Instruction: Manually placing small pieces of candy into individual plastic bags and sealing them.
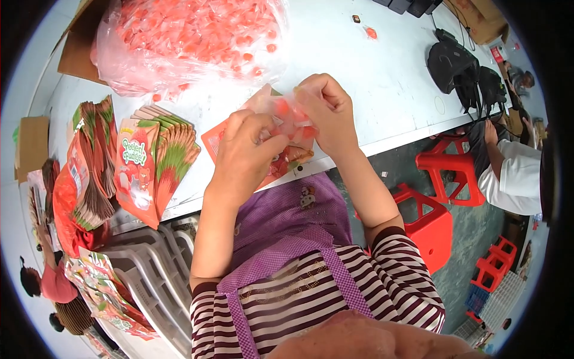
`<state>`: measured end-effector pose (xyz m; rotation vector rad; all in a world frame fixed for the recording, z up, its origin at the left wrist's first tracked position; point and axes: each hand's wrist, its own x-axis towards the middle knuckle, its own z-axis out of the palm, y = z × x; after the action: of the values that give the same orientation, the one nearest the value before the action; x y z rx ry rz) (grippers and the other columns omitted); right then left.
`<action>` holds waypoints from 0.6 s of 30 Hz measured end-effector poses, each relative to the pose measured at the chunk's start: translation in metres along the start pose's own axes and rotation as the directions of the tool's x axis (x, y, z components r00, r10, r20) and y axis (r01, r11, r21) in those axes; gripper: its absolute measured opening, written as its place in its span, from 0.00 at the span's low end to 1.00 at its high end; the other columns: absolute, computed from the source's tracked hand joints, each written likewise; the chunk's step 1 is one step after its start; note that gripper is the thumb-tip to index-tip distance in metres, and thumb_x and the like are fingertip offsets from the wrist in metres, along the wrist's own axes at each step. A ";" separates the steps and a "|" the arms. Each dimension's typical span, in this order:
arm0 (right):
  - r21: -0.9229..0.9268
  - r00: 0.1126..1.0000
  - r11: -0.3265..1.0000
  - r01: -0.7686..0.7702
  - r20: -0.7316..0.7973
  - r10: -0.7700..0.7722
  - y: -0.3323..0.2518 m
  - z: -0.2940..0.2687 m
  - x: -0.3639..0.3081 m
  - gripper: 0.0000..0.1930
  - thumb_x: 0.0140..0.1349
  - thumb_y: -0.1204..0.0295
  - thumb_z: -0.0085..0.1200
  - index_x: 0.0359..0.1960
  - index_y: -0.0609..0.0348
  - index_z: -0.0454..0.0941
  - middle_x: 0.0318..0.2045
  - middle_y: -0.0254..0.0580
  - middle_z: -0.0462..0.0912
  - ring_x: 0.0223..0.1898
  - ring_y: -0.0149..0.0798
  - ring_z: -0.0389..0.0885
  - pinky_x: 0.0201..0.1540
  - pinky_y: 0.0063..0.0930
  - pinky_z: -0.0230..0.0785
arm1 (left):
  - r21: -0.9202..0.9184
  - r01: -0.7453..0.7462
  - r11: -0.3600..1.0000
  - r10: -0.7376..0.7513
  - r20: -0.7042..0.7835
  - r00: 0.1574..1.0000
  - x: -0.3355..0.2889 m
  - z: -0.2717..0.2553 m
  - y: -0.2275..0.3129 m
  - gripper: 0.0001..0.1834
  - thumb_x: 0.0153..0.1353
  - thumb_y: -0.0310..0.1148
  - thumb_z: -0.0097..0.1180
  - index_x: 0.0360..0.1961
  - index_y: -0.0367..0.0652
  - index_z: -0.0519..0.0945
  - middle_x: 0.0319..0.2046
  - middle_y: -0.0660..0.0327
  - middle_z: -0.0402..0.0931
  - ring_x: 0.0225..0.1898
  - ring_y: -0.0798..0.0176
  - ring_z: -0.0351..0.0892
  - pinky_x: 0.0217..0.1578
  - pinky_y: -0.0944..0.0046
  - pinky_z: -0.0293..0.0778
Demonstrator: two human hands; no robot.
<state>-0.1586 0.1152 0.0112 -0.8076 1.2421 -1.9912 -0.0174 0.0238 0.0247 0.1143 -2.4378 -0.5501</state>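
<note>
Head view: hands (240, 158) over a white table (382, 84) near red stools (437, 236).

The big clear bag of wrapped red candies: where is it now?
In the head view, the clear bag is at upper left on the white table, beside brown cardboard, beyond the fanned pouches.

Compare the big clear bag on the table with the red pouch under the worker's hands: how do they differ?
Look: the big clear bag shows many red sweets inside; the red pouch is not see-through.
Size: the bag looks far larger than the pouch.
Place: the bag sits farther back on the table; the pouch is beneath the left hand and right hand, by the near edge.
Both show red.
</note>
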 end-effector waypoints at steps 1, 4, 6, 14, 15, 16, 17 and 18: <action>-0.002 1.000 1.000 -0.002 0.003 0.002 0.001 0.001 0.000 0.04 0.58 0.77 0.50 0.27 0.58 0.68 0.30 0.31 0.72 0.33 0.22 0.69 0.37 0.17 0.62 | 0.018 -0.002 1.000 0.001 0.006 1.000 0.000 0.000 0.001 0.13 0.35 0.19 0.58 0.25 0.44 0.80 0.31 0.62 0.70 0.38 0.55 0.67 0.36 0.62 0.68; -0.310 0.979 0.930 0.197 0.008 -0.204 0.005 0.003 0.000 0.05 0.55 0.80 0.51 0.27 0.59 0.68 0.33 0.33 0.72 0.38 0.24 0.69 0.40 0.16 0.63 | 0.028 -0.010 1.000 0.009 0.013 1.000 0.000 0.000 0.001 0.12 0.34 0.19 0.58 0.25 0.44 0.79 0.31 0.62 0.70 0.38 0.55 0.68 0.36 0.61 0.68; -0.327 0.974 0.919 0.220 0.020 -0.226 0.010 0.000 -0.003 0.04 0.54 0.80 0.51 0.29 0.58 0.71 0.37 0.35 0.72 0.42 0.25 0.69 0.44 0.19 0.63 | 0.015 -0.018 1.000 0.018 0.016 1.000 0.000 -0.001 0.001 0.12 0.34 0.19 0.57 0.25 0.43 0.79 0.31 0.61 0.70 0.38 0.55 0.68 0.36 0.61 0.69; -0.631 0.945 0.705 0.324 0.258 -0.203 0.006 -0.006 -0.013 0.08 0.54 0.78 0.52 0.37 0.61 0.75 0.39 0.42 0.73 0.45 0.39 0.69 0.48 0.29 0.63 | 0.071 -0.122 0.990 0.119 0.038 0.992 -0.004 -0.004 -0.004 0.12 0.35 0.27 0.57 0.27 0.44 0.76 0.34 0.62 0.70 0.38 0.58 0.69 0.36 0.60 0.68; -0.642 0.940 0.689 0.336 0.276 -0.201 0.010 -0.007 -0.015 0.08 0.55 0.77 0.52 0.37 0.62 0.75 0.39 0.43 0.72 0.46 0.41 0.68 0.48 0.30 0.62 | 0.070 -0.124 0.990 0.122 0.039 0.992 -0.006 -0.004 -0.005 0.12 0.35 0.27 0.57 0.27 0.44 0.76 0.34 0.62 0.70 0.38 0.58 0.69 0.36 0.60 0.68; -0.643 0.940 0.688 0.336 0.274 -0.203 0.011 -0.008 -0.015 0.08 0.55 0.77 0.52 0.37 0.62 0.75 0.39 0.43 0.72 0.46 0.41 0.68 0.48 0.30 0.62 | 0.083 -0.127 0.988 0.124 0.044 0.991 -0.008 -0.004 -0.006 0.11 0.35 0.27 0.57 0.26 0.44 0.76 0.34 0.62 0.70 0.39 0.58 0.69 0.37 0.60 0.68; -0.667 0.917 0.635 0.389 0.346 -0.199 0.012 -0.009 -0.014 0.08 0.56 0.76 0.52 0.38 0.61 0.75 0.39 0.42 0.72 0.47 0.41 0.67 0.49 0.30 0.62 | 0.097 -0.129 0.987 0.124 0.049 0.991 -0.009 -0.004 -0.006 0.11 0.35 0.28 0.56 0.26 0.44 0.75 0.34 0.62 0.70 0.39 0.59 0.69 0.37 0.60 0.67; -0.683 0.890 0.580 0.443 0.415 -0.190 0.012 -0.009 -0.014 0.09 0.57 0.76 0.51 0.39 0.61 0.74 0.40 0.42 0.72 0.48 0.41 0.67 0.49 0.31 0.61 | 0.096 -0.129 0.987 0.124 0.051 0.991 -0.010 -0.004 -0.005 0.11 0.35 0.28 0.56 0.26 0.44 0.75 0.34 0.62 0.70 0.39 0.59 0.69 0.37 0.60 0.67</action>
<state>-0.1548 0.1266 -0.0058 -1.8026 1.8756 -1.4231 -0.0074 0.0201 0.0203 -0.0119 -2.4952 -0.3786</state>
